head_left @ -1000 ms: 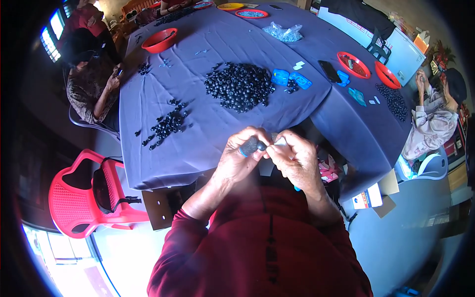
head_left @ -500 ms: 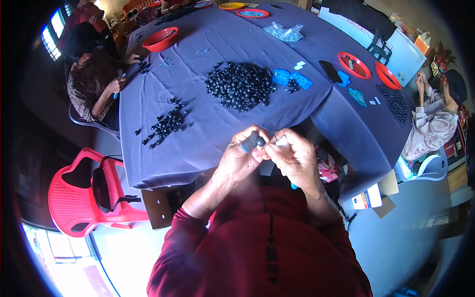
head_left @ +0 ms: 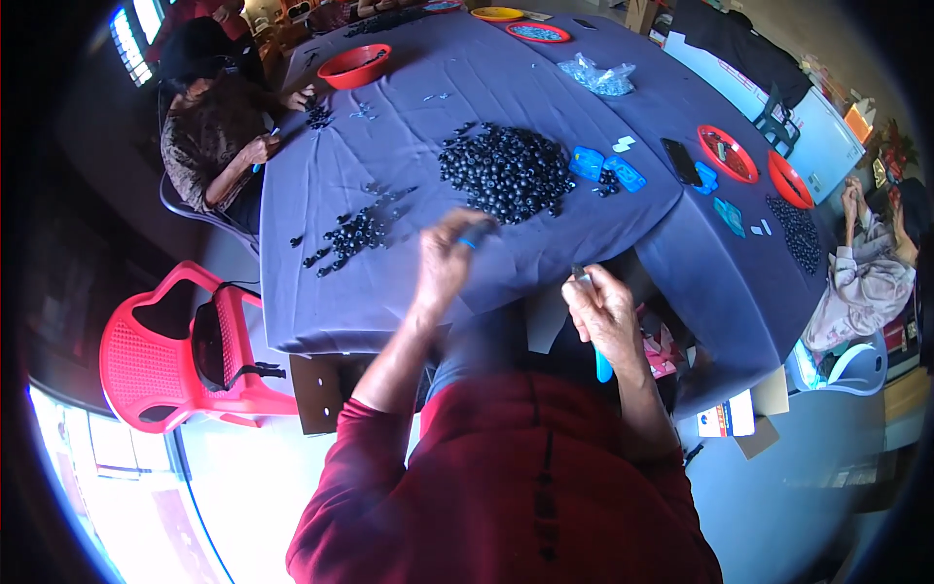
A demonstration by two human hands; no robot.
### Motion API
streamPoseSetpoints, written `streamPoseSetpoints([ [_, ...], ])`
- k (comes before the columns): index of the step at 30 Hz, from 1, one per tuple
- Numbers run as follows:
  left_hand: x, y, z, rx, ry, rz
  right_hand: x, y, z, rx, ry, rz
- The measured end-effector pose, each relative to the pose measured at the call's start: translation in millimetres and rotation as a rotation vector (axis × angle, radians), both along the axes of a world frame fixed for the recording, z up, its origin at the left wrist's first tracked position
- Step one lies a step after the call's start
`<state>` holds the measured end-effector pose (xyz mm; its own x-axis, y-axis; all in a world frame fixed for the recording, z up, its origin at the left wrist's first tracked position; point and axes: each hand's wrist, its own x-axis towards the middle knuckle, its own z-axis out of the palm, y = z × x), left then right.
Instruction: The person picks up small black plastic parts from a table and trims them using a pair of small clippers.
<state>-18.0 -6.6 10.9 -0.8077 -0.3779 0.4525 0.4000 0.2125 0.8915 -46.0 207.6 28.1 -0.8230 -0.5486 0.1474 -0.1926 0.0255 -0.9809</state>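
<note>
My left hand [head_left: 449, 261] is smeared by motion over the near edge of the pile of small round black pieces [head_left: 506, 175]. A dark cover with a blue rim [head_left: 476, 235] sits on one of its digits; whether it holds a piece is hidden by the blur. Lower right, at the table's near edge, my right hand [head_left: 603, 311] is closed around a slim tool with a blue handle [head_left: 604, 366]. The tool's greyish tip [head_left: 581, 275] pokes out above my fingers. A smaller scatter of black pieces [head_left: 355, 234] lies left of my left hand.
Blue plastic lids or cases [head_left: 608, 167], a phone [head_left: 680, 162] and a clear bag [head_left: 598, 76] lie on the dark cloth [head_left: 409, 307]. Red bowls [head_left: 354, 66] stand farther off. People sit at left [head_left: 219, 146] and right [head_left: 866, 263]. A pink chair [head_left: 161, 355] is at lower left.
My hands were together with a black piece at the left one's fingers. Now they are apart: the left has moved up toward the pile, the right slightly right. The view has shifted a little.
</note>
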Motion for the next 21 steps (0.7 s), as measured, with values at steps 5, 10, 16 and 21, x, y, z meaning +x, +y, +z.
streamPoseSetpoints([
  [5,0,-123,-38,-0.91,-0.093,0.674,-10,-6,-16,0.022,-0.099,0.051],
  [10,-1,-168,-57,-0.979,-0.499,0.7,-13,-12,-26,0.074,-0.115,0.088],
  [16,-69,-154,-44,-1.001,-0.114,0.548,-14,-13,-23,0.101,-0.1,0.092],
  [21,-142,-157,-72,-1.044,-0.335,0.485,-16,-6,-27,0.116,-0.093,0.079],
])
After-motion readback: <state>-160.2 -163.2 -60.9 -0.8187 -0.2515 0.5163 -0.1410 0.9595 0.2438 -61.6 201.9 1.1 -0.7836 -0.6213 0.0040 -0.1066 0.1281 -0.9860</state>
